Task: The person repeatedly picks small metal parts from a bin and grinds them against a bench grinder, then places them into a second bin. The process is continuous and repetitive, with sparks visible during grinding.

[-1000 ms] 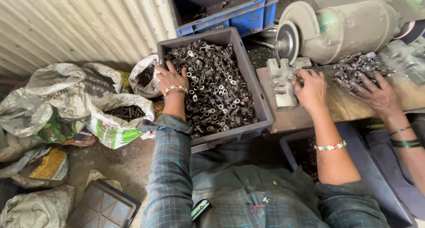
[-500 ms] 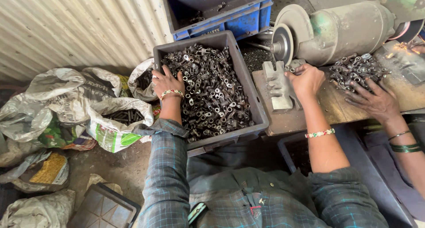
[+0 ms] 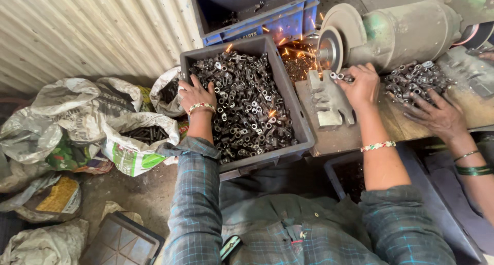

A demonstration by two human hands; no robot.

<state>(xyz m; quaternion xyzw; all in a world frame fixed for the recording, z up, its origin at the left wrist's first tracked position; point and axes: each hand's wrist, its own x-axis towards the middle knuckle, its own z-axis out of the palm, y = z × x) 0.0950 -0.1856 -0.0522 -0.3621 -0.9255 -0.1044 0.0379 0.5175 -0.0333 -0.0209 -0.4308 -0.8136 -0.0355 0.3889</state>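
Now your right hand (image 3: 363,85), at upper centre, clamps its fingers on a small metal part (image 3: 340,77) pressed against the grinding wheel (image 3: 332,49); sparks fly that were absent a moment ago. Your left hand (image 3: 197,95) still rests, fingers spread, on the grey crate (image 3: 303,134) of parts.

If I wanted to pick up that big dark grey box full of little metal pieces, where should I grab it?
Probably by the thick rim on its two long sides, one hand on each, coming down from above. The dark grey plastic crate is open-topped and heaped with small metal parts, so it likely needs both hands. The left hand already rests on the parts by the left rim. Keep away from the sparking grinding wheel.
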